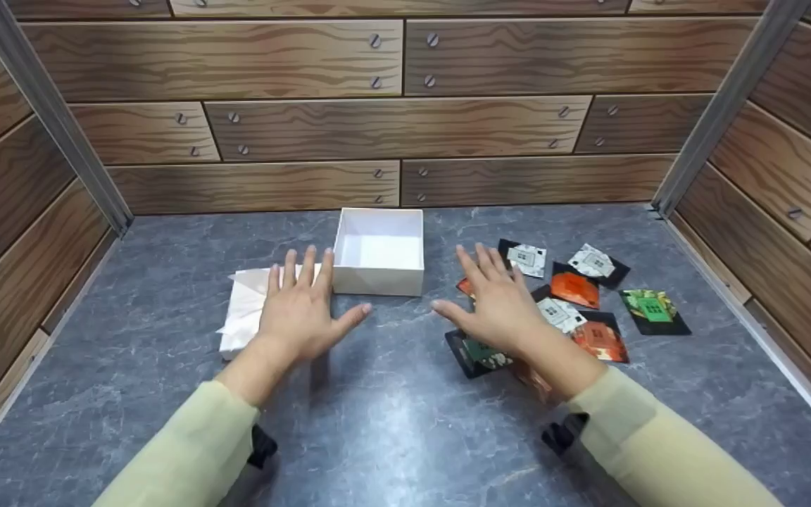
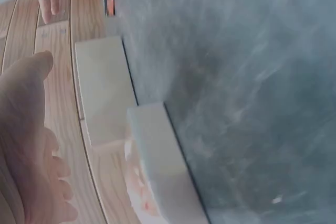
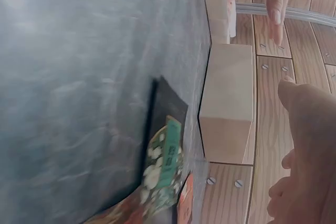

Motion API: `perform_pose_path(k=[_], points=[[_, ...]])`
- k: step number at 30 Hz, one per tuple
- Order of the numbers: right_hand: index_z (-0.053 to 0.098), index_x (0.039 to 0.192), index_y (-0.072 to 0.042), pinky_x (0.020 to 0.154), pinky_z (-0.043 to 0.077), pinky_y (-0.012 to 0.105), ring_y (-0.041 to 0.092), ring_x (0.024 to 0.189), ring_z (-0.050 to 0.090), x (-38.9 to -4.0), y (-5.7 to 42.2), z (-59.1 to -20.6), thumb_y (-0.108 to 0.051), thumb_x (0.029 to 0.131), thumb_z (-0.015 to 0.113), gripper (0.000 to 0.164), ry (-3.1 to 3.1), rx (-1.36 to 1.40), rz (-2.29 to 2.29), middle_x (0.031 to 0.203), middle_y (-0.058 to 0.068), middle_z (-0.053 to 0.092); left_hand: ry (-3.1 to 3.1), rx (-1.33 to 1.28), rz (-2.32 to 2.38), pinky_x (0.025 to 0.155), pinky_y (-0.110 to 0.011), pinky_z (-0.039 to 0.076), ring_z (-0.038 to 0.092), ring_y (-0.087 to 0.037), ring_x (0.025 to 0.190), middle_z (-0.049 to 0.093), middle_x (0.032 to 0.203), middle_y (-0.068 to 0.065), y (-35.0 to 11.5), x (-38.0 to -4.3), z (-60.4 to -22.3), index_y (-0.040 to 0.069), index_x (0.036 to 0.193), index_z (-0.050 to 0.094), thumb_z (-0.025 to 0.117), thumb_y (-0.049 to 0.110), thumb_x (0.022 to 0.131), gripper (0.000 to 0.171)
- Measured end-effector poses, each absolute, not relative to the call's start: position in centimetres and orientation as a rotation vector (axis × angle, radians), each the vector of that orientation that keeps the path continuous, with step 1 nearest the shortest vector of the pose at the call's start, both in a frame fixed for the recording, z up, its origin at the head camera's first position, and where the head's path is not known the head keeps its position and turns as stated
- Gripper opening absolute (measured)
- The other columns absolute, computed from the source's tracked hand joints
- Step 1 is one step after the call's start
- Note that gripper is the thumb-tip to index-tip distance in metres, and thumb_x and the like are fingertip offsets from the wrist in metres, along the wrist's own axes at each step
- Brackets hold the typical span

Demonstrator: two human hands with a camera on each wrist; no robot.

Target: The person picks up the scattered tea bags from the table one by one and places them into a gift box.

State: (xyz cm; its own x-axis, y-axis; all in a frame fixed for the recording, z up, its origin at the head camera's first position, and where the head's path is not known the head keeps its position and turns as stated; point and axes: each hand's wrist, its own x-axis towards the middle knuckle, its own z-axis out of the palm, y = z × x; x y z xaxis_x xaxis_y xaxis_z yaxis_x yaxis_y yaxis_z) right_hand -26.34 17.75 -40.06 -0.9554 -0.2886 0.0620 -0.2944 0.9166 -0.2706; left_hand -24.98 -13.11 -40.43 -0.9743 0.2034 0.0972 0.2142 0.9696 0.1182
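Both hands hover palm down above the grey table with fingers spread, holding nothing. In the head view my left hand [image 1: 300, 313] overlaps a white box lid [image 1: 242, 320] with a pale ribbon bow on top. Between the hands and further back stands a square white box [image 1: 379, 280], its top uncovered and its inside bare. My right hand [image 1: 500, 306] hangs over the left side of several scattered small packets, partly covering some. Among them are a green packet [image 1: 654, 311], an orange one [image 1: 574, 287] and a white-and-black one [image 1: 594, 262]. The right wrist view shows a green-labelled packet [image 3: 167, 153] close up.
Wood-patterned panels [image 1: 307, 127] close off the back and both sides, with grey metal posts [image 1: 729, 105] at the corners. The grey marbled tabletop [image 1: 377, 422] runs between them. A black wrist strap [image 1: 262, 446] shows under the left sleeve.
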Motion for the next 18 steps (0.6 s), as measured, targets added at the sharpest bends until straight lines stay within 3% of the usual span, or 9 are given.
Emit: perform_pose_path(k=[18], points=[[0.018,0.172,-0.015,0.125,0.009,0.069,0.041,0.161,0.010,-30.6,13.2,-41.0,-0.070,0.102,0.053,0.096,-3.048,0.603,0.464,0.176,0.017,0.013,-3.103,-0.313,-0.205,0.128,-0.062,0.008,0.009,-0.048,0.160,0.017,0.175,-0.019,-13.0,-29.1,-40.8,0.006,0.170,0.018,0.040,0.078,0.100,0.103]])
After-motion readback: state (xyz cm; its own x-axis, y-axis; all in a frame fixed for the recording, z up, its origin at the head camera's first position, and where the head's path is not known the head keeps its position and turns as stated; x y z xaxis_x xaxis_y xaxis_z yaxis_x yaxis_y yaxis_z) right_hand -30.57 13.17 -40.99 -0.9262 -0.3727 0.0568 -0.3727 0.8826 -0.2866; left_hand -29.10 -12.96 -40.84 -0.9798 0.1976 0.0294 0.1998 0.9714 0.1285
